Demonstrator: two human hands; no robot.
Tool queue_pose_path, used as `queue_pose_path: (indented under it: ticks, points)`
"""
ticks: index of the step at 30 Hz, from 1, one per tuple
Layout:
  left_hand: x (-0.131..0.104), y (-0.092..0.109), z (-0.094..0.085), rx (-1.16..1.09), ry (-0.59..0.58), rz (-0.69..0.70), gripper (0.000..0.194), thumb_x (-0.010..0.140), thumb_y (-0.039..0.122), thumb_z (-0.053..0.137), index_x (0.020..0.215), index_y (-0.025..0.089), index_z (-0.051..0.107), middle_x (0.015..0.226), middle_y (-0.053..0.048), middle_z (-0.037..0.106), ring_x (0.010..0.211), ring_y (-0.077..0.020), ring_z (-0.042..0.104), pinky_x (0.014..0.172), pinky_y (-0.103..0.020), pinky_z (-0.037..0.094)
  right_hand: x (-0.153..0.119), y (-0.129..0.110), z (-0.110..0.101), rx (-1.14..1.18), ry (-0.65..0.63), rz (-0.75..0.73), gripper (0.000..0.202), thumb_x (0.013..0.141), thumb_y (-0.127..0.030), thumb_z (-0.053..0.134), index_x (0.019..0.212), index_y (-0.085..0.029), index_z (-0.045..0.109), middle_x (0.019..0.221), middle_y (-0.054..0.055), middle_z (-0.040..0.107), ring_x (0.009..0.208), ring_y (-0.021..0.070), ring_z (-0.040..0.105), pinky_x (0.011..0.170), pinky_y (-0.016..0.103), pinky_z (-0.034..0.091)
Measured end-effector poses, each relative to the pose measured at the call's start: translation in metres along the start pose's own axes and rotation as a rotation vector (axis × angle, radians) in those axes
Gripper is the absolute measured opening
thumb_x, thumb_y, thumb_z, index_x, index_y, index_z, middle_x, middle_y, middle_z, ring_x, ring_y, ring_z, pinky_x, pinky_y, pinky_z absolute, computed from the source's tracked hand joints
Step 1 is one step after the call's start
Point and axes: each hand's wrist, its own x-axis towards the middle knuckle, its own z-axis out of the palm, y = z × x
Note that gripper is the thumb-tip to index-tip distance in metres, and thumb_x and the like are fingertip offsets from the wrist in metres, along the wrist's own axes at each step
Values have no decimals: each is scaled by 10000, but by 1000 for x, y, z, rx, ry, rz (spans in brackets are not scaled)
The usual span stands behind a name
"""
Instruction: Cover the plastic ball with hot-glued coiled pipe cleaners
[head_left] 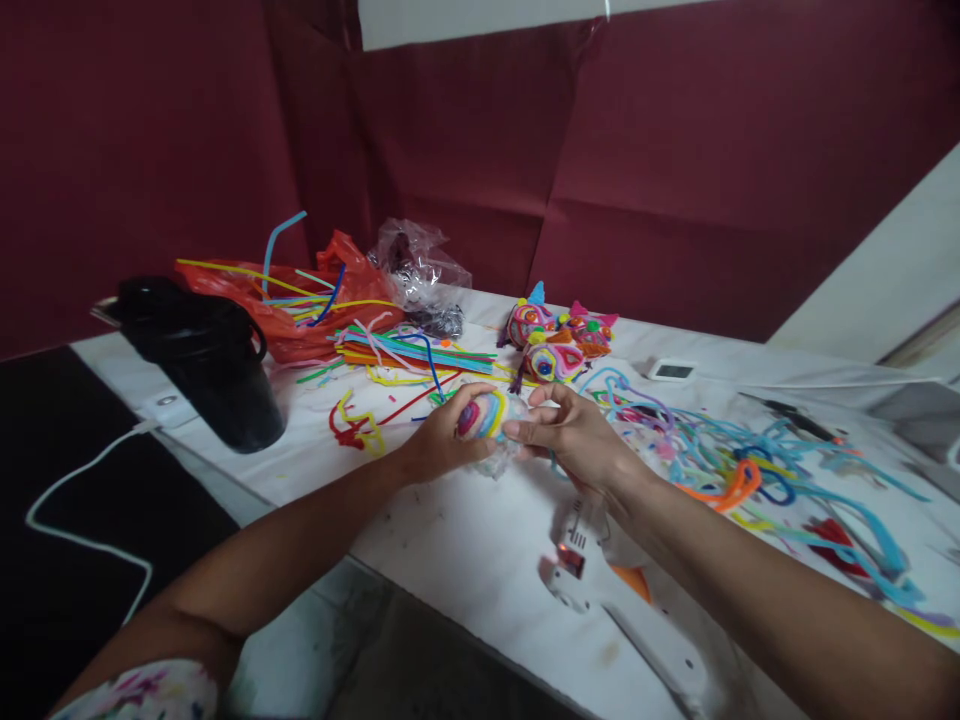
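Setting: small, makeshift handicraft workspace, type of building unclear. Evidence: white-covered table with bundled fuzzy stems, an apparent glue gun and several bright fuzzy figures; maroon sheeting lines the wall

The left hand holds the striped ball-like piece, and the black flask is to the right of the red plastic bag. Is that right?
Not quite: the head view shows the black flask to the left of the red plastic bag. The left hand does hold the striped ball-like piece.
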Motion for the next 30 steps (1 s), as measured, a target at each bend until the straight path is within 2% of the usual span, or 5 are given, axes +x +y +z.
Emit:
queue_pose_path:
  ticks: [6,15,21,26,30]
  points:
    - [-3,3,1,21,31,-23,713,685,450,772,1339,231,589,1328,-96,707,1231,-356,687,1095,-493,573,-1,2,-3,-55,-88,4,665,481,-277,1099,896,-248,580,664,-73,725,627,132,685,649,255,603]
    - [0,-1,-1,4,95,-57,697,640,478,768,1287,268,612,1284,-74,719,1240,-365,683,1105,-477,549,-1,-13,-7,-275,-108,-93,600,532,-585,1039,864,-239,678,642,-30,725,674,205,739,774,366,625]
    - [4,-5,-3,-18,148,-143,716,670,479,719,1331,247,572,1089,-28,678,1007,-288,652,885,-405,566,-23,-29,-34,-652,74,-393,476,749,-668,838,977,-260,746,1064,98,806,1047,343,755,1029,532,550]
    - [3,-1,-4,-8,187,-180,668,682,469,695,1298,235,583,943,24,578,931,-242,588,846,-355,529,-74,-20,-67,-1109,38,-654,252,990,-509,588,1013,-313,743,1001,89,829,882,321,815,775,456,630]
    - [3,-2,-5,7,206,-191,643,701,461,687,1295,231,600,938,20,568,947,-239,590,862,-350,527,-114,11,-90,-1346,-135,-574,213,969,-438,614,1040,-315,773,986,105,845,711,303,822,589,407,658]
